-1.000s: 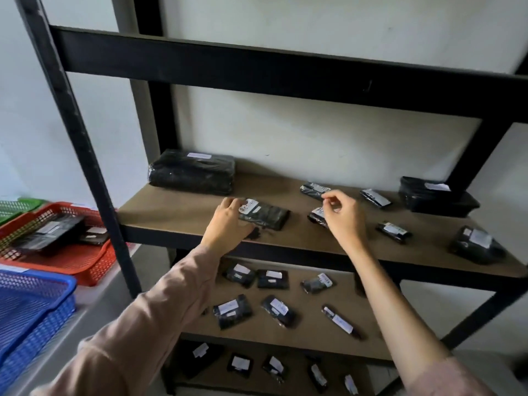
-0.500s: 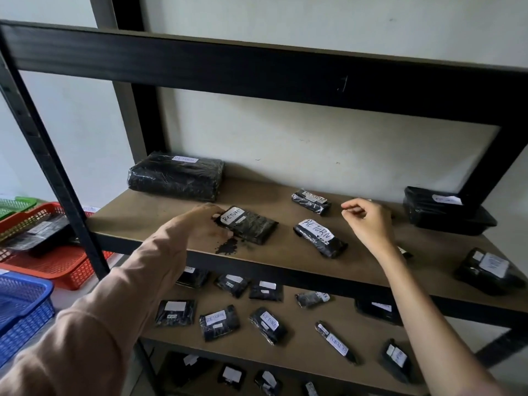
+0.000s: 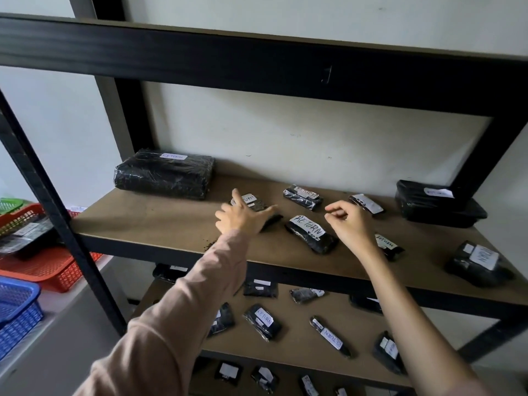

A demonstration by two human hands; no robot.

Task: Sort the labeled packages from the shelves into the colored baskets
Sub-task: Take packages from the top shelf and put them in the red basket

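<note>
My left hand [image 3: 243,220] lies with spread fingers on a small black package [image 3: 253,200] labelled RETURN, on the middle shelf [image 3: 148,224]. It covers the package's near half and does not grip it. My right hand [image 3: 350,225] hovers over the shelf with fingers loosely curled and nothing in them. Between the hands lies another black RETURN package [image 3: 311,237]. At the left stand the red basket [image 3: 54,271] with black packages in it, the blue basket [image 3: 17,307] and a corner of the green basket [image 3: 10,203].
A large wrapped RETURN package [image 3: 164,177] sits at the shelf's back left, and a black box [image 3: 437,205] at the back right. Several small labelled packages lie on this shelf and the two below. A black upright post [image 3: 51,195] stands between shelf and baskets.
The view has moved closer to the shelf. My left hand has opened flat over the small package. My right hand has shifted right of the middle RETURN package, still curled.
</note>
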